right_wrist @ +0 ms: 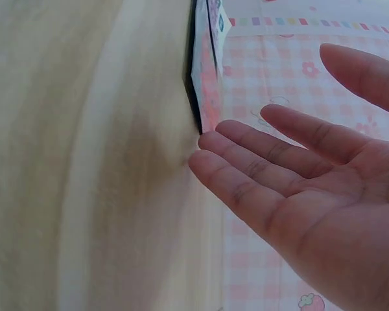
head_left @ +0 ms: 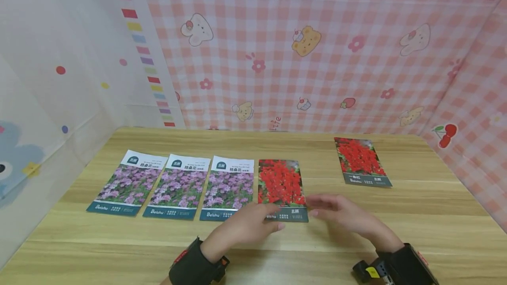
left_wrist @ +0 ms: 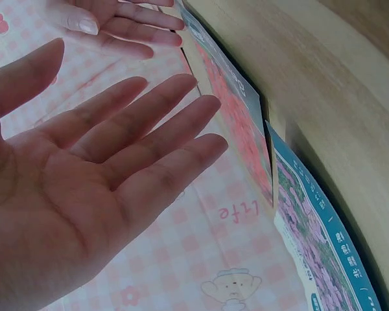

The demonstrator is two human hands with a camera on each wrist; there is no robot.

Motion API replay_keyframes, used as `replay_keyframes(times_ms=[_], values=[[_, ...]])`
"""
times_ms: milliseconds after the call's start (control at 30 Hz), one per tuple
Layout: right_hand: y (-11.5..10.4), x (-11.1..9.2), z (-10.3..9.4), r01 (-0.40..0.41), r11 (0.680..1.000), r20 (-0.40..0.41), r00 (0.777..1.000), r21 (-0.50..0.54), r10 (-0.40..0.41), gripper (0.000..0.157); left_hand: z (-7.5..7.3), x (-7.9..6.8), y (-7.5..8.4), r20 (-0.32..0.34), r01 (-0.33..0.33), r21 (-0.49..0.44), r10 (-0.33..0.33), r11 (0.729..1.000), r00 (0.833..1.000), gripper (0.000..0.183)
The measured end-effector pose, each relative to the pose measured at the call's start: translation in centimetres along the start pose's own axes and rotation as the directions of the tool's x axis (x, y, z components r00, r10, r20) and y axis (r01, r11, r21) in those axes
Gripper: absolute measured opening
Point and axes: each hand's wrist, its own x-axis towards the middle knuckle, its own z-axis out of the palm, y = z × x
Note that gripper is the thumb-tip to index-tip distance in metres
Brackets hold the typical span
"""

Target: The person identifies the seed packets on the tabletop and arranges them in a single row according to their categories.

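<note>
A seed packet with red flowers [head_left: 280, 184] lies flat on the wooden table, between my two hands. My left hand [head_left: 249, 223] is over its lower left corner, fingers extended and palm turned inward. At its lower right edge are the fingertips of my right hand [head_left: 344, 214], which also has its fingers extended. Both palms look bare in the wrist views, the left palm [left_wrist: 110, 168] and the right palm [right_wrist: 337, 201] alike. Just left of the red packet lies a purple-flower packet [head_left: 227, 188], its lower right corner partly behind my left hand.
Two more purple-flower packets, one in the middle [head_left: 177, 186] and one at the far left [head_left: 127, 182], continue the row. A second red-flower packet [head_left: 362, 162] lies apart at the back right. Patterned cloth [head_left: 277, 78] hangs behind the table [head_left: 428, 214].
</note>
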Motion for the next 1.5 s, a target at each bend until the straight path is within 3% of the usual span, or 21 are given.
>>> replay_keyframes(times_ms=[167, 333, 500, 833, 1000, 1100, 1200, 1267, 1400, 1500], values=[[-0.1, -0.6, -1.0, 0.023, 1.0, -0.082, 0.996, -0.014, -0.024, 0.05, 0.1, 0.0, 0.1, -0.012, -0.012, -0.021, 0.012, 1.0, 1.0, 0.048], [-0.4, -1.5, -2.5, 0.054, 0.998, -0.173, 0.984, 0.016, -0.05, 0.048, 0.2, 0.0, 0.2, -0.031, -0.026, -0.103, 0.023, 0.994, 0.999, 0.055], [-0.5, -2.3, -3.9, 0.095, 0.995, -0.269, 0.959, 0.018, -0.087, 0.043, 0.2, 0.2, 0.3, -0.062, -0.065, -0.19, 0.055, 0.98, 0.997, 0.056], [0.1, -3.7, -6.2, 0.112, 0.994, -0.402, 0.91, -0.007, -0.105, 0.036, 0.3, 0.3, 0.3, -0.072, -0.086, -0.249, 0.07, 0.965, 0.995, 0.051], [0.5, -4.1, -7.4, 0.102, 0.994, -0.456, 0.887, 0.031, -0.076, 0.03, 0.4, 0.4, 0.3, -0.07, -0.087, -0.259, 0.071, 0.962, 0.995, 0.051], [0.9, -4.1, -8.5, 0.041, 0.998, -0.483, 0.876, 0.045, -0.014, 0.033, 0.4, 0.4, 0.4, -0.069, -0.094, -0.276, 0.078, 0.956, 0.995, 0.05], [2.3, -3.8, -10.3, -0.026, 0.999, -0.506, 0.861, 0.048, 0.047, 0.043, 0.4, 0.4, 0.4, -0.07, -0.105, -0.307, 0.087, 0.946, 0.994, 0.049], [4.5, -3.5, -12.0, -0.049, 0.997, -0.517, 0.853, 0.06, 0.073, 0.049, 0.5, 0.4, 0.5, -0.074, -0.115, -0.325, 0.096, 0.939, 0.993, 0.049], [10.2, -2.2, -15.4, -0.076, 0.995, -0.574, 0.814, 0.058, 0.095, 0.056, 0.6, 0.5, 0.6, -0.08, -0.133, -0.357, 0.111, 0.925, 0.991, 0.047], [11.5, -1.8, -16.2, -0.173, 0.984, -0.615, 0.772, 0.036, 0.159, 0.061, 0.6, 0.5, 0.7, -0.085, -0.139, -0.368, 0.116, 0.919, 0.99, 0.046]])
